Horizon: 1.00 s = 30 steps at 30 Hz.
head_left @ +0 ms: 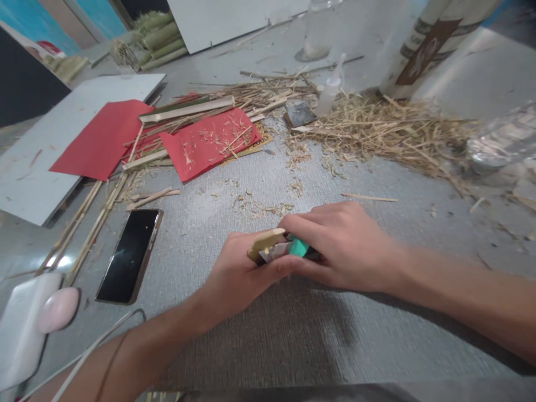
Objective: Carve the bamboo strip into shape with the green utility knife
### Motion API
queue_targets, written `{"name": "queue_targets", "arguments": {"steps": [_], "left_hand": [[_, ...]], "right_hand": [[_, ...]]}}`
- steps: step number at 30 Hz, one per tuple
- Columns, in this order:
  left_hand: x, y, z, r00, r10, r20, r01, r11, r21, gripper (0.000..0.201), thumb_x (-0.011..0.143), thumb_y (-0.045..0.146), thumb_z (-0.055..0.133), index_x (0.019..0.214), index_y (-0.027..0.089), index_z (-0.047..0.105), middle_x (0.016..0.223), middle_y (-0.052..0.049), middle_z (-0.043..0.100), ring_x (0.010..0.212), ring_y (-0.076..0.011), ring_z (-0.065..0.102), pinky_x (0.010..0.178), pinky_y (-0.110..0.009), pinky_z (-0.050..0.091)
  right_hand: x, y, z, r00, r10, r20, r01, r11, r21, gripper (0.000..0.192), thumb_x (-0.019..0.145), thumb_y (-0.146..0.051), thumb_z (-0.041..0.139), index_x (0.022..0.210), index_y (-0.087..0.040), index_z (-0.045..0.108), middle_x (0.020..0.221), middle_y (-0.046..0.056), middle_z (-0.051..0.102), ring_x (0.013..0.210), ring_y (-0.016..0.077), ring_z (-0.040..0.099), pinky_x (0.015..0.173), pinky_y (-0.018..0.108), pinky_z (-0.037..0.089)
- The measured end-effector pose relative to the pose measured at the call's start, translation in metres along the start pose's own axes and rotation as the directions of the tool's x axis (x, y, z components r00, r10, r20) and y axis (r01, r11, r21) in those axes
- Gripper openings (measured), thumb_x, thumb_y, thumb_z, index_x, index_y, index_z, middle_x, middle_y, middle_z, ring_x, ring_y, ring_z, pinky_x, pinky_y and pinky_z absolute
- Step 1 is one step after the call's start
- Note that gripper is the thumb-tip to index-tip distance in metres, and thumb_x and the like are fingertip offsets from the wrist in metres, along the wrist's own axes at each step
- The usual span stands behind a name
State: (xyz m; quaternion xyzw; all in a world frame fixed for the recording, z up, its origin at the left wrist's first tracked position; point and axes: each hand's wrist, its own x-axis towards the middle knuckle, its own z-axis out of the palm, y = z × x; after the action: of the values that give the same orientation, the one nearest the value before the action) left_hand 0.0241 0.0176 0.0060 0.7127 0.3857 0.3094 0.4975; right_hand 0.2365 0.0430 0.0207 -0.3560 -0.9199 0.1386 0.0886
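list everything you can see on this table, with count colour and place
bamboo piece: 1, tan, held in the left hand at centre
utility knife: 1, teal and grey, gripped in the right hand against the bamboo piece
phone: 1, black screen, lying flat left of the hands
red paper sheets: 2, red, upper left, one strewn with shavings
bamboo strips: several, tan and green, around the red sheets
shavings pile: 1 heap, straw colour, upper right
squeeze bottle: 1, clear, behind the pile
white board: 1, grey-white, far left
pink object: 1, pink, lower left on a white thing
table: 1, grey textured
left hand: 1, closed on the bamboo piece
right hand: 1, closed on the knife
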Motion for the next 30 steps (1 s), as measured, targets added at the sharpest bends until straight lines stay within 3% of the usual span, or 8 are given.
{"name": "queue_targets", "arguments": {"steps": [6, 15, 30], "left_hand": [[-0.0015, -0.0004, 0.0003, 1.0, 0.019, -0.008, -0.019, 0.999, -0.042, 0.049, 0.103, 0.041, 0.072, 0.066, 0.018, 0.049, 0.056, 0.008, 0.045, 0.052, -0.0064, 0.039, 0.05, -0.025, 0.029], [-0.0009, 0.001, 0.0001, 0.997, 0.078, -0.023, -0.077, 0.996, 0.046, 0.043, 0.104, 0.035, 0.071, 0.072, 0.019, 0.045, 0.064, 0.008, 0.038, 0.057, -0.0071, 0.033, 0.053, -0.024, 0.03], [-0.0013, 0.003, 0.0003, 0.994, -0.106, -0.01, 0.106, 0.994, 0.019, 0.037, 0.101, 0.045, 0.071, 0.079, 0.02, 0.054, 0.066, 0.007, 0.044, 0.059, -0.0093, 0.037, 0.056, -0.025, 0.034]], "right_hand": [[-0.001, 0.0002, 0.0009, 1.0, -0.007, -0.018, 0.008, 1.0, 0.015, 0.033, 0.106, -0.056, 0.055, 0.1, -0.024, 0.06, 0.079, 0.0, 0.073, 0.063, 0.0197, 0.061, 0.058, 0.034, 0.018], [0.0014, 0.0006, 0.0014, 1.0, -0.007, -0.004, 0.007, 1.0, 0.018, 0.027, 0.104, -0.051, 0.059, 0.104, -0.025, 0.063, 0.078, 0.001, 0.072, 0.063, 0.0194, 0.059, 0.059, 0.033, 0.019], [0.0022, 0.001, -0.0007, 0.999, 0.0, 0.037, -0.002, 1.0, 0.03, 0.028, 0.106, -0.051, 0.056, 0.108, -0.023, 0.062, 0.088, 0.003, 0.077, 0.064, 0.019, 0.061, 0.059, 0.032, 0.02]]}}
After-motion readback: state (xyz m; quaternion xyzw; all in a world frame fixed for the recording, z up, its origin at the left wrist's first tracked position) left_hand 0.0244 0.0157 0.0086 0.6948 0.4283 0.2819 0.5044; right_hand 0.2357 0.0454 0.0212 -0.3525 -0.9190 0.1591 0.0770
